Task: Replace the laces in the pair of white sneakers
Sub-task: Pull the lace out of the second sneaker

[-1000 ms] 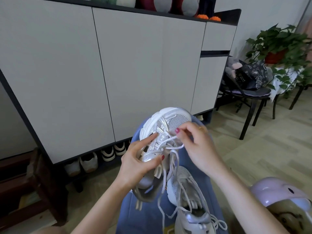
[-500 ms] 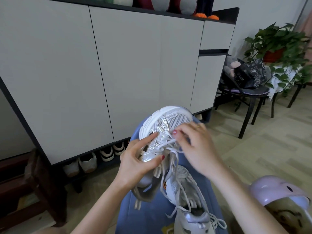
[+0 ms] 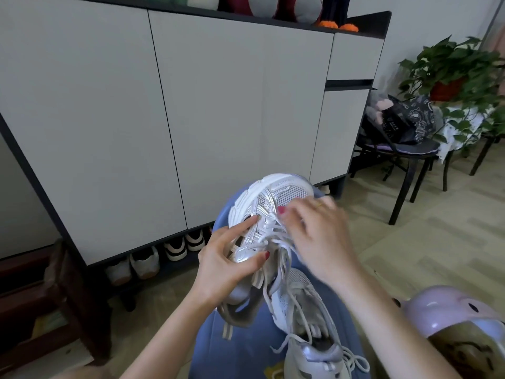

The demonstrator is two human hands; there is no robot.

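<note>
While I hold one white sneaker [image 3: 270, 203] up in front of me, toe pointing away and up, my left hand [image 3: 226, 266] wraps its side: the thumb presses the silver panel near the eyelets and the forefinger lies straight along the upper. My right hand [image 3: 314, 228] is blurred by motion over the tongue, its fingers curled down at the lace [image 3: 276, 242] near the lower eyelets; I judge it to be pinching a strand, though the blur hides the exact contact. Loose lace ends hang below the shoe. The second sneaker [image 3: 308, 332] lies on the blue cloth [image 3: 240, 348] over my lap, just under the first, laced and with a bow at its collar. A pale cabinet [image 3: 164, 119] stands ahead, with shoes [image 3: 155, 261] lined up beneath it. To do this step well, I think the left grip should keep the shoe steady and tilted toward me so the eyelet rows face up, while the right works one crossing at a time, drawing each strand clear of its eyelet rather than tugging the whole lace, which could snag. Keeping the hanging ends away from the lower shoe's bow should prevent tangling.
</note>
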